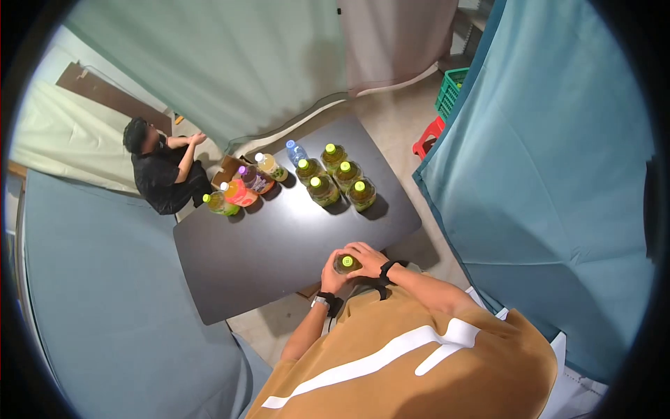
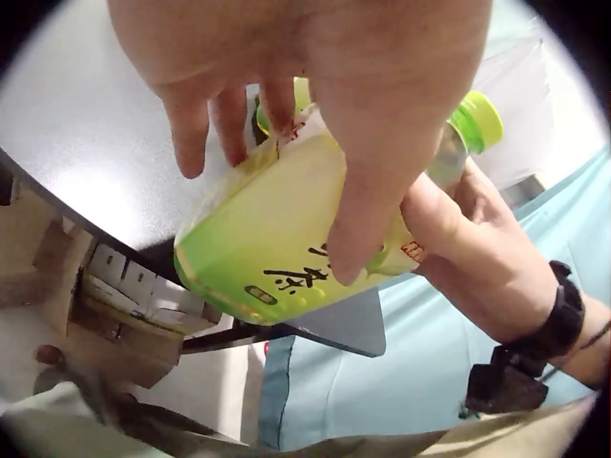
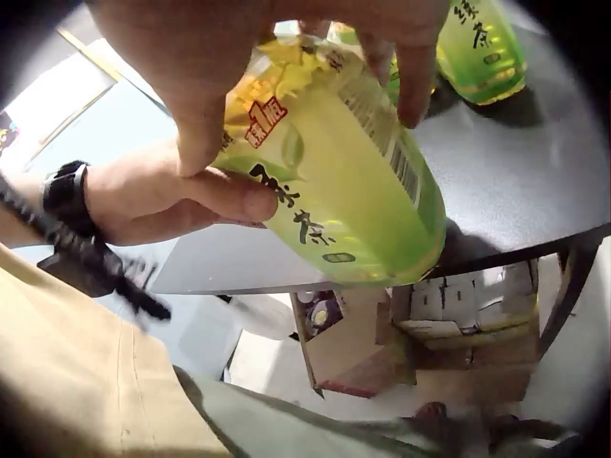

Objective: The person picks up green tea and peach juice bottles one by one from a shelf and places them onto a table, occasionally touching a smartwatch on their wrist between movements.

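While we stand at the near edge of the table (image 1: 265,244), we hold a green tea bottle (image 1: 347,263) between both hands. Our left hand (image 1: 333,277) curls its fingers and thumb round the bottle's body. Our right hand (image 1: 368,258) wraps round it closer to the green cap. The bottle tilts above the table edge. Beyond the hands stands a cluster of green-capped bottles (image 1: 340,179), with mixed drinks (image 1: 244,185) further left.

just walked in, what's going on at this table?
A person in a tan shirt holds a green-tea bottle in both hands, left hand and right hand, tilted over the near edge of the black table. More green-capped bottles stand grouped on the far side, with other drinks beside them. A second person sits beyond the table.
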The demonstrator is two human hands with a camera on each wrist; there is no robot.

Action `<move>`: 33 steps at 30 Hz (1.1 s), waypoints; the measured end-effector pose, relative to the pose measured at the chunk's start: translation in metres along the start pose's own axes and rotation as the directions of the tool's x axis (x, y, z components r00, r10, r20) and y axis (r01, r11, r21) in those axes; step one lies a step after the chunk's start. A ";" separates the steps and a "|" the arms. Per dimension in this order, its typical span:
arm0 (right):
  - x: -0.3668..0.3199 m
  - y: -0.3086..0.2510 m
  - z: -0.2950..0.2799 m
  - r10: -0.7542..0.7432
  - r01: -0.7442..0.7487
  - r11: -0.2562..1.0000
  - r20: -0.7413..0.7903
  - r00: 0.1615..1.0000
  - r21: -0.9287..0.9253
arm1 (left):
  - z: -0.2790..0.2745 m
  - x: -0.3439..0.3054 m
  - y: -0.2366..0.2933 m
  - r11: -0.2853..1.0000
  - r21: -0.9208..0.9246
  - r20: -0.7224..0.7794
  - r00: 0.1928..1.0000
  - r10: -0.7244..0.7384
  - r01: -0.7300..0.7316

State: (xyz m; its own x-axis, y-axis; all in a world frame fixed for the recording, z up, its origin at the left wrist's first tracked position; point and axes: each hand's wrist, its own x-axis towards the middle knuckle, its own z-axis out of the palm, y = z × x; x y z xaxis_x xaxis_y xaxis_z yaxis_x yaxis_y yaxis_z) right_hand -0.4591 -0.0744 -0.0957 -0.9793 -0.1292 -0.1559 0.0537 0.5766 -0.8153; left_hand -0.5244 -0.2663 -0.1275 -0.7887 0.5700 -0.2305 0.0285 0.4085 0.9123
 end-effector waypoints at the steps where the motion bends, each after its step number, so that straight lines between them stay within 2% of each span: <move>1: -0.003 -0.002 0.001 0.038 -0.038 0.999 -0.001 0.999 -0.010 | -0.001 -0.003 0.004 1.000 0.021 0.000 1.000 -0.004 0.004; 2: -0.004 -0.004 0.002 0.075 -0.075 0.997 -0.003 0.997 -0.020 | -0.003 -0.005 0.003 0.999 0.043 0.000 1.000 -0.007 0.007; 6: 0.005 -0.001 0.009 0.314 -0.310 0.937 0.003 0.949 0.161 | -0.009 0.008 -0.006 0.995 0.098 -0.001 0.999 0.033 -0.033; 9: 0.024 0.009 0.014 0.344 -0.323 0.927 -0.085 0.935 0.189 | -0.021 0.029 -0.003 0.992 0.125 0.017 1.000 0.023 -0.025; 10: 0.032 0.013 0.016 0.355 -0.327 0.926 -0.136 0.925 0.188 | -0.023 0.036 -0.003 0.990 0.140 -0.008 0.999 0.032 -0.030; 12: 0.043 0.015 0.007 0.404 -0.367 0.902 -0.145 0.903 0.228 | -0.025 0.053 -0.010 0.984 0.171 -0.059 0.997 0.051 -0.040; 13: 0.047 0.016 0.003 0.388 -0.354 0.915 -0.177 0.905 0.193 | -0.026 0.063 -0.013 0.987 0.153 -0.062 0.996 0.058 -0.047; 16: 0.055 0.035 -0.010 0.480 -0.416 0.842 -0.124 0.869 0.343 | -0.032 0.096 -0.032 0.999 0.023 -0.008 0.999 0.049 -0.049; 18: 0.051 0.059 -0.015 0.560 -0.458 0.786 -0.164 0.812 0.416 | -0.038 0.110 -0.021 0.995 0.101 0.010 1.000 -0.006 0.005; 20: 0.051 0.095 -0.016 0.640 -0.506 0.746 -0.257 0.724 0.433 | -0.038 0.123 -0.011 0.997 -0.019 -0.003 0.997 -0.076 0.076; 21: 0.051 0.100 -0.025 0.649 -0.496 0.742 -0.298 0.700 0.451 | -0.039 0.131 -0.013 0.999 0.000 0.003 0.999 -0.037 0.037; 23: 0.057 0.110 -0.043 0.662 -0.466 0.736 -0.380 0.646 0.490 | -0.036 0.141 -0.006 0.998 -0.048 -0.085 0.996 -0.034 0.030; 24: 0.062 0.108 -0.056 0.637 -0.453 0.762 -0.407 0.655 0.463 | -0.035 0.147 -0.001 0.997 -0.069 -0.128 0.991 -0.032 0.023; 26: 0.076 0.100 -0.079 0.585 -0.424 0.807 -0.460 0.668 0.411 | -0.038 0.161 -0.001 0.981 -0.177 -0.025 0.996 -0.081 0.076; 27: 0.085 0.092 -0.090 0.567 -0.435 0.822 -0.474 0.674 0.367 | -0.040 0.170 -0.008 0.991 -0.130 0.007 1.000 -0.016 0.017; 28: 0.096 0.085 -0.109 0.435 -0.376 0.900 -0.501 0.748 0.220 | -0.042 0.178 -0.013 0.981 -0.195 0.057 0.998 0.005 0.007; 29: 0.103 0.090 -0.116 0.395 -0.365 0.918 -0.460 0.795 0.158 | -0.045 0.185 -0.007 0.966 -0.260 0.108 0.994 0.025 0.004; 32: 0.115 0.103 -0.128 0.344 -0.337 0.938 -0.312 0.886 0.077 | -0.051 0.189 0.007 0.977 -0.147 0.155 0.972 0.178 -0.156; 33: 0.120 0.107 -0.130 0.337 -0.331 0.941 -0.259 0.905 0.068 | -0.049 0.186 0.010 0.969 -0.232 0.147 0.981 0.125 -0.089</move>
State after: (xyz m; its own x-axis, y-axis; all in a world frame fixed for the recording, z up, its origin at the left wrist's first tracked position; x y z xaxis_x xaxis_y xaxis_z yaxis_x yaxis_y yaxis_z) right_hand -0.5958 0.0771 -0.1288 -0.9190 0.2861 -0.2713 0.3877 0.5304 -0.7539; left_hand -0.7005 -0.1914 -0.1449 -0.6797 0.7154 -0.1616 -0.0451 0.1792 0.9828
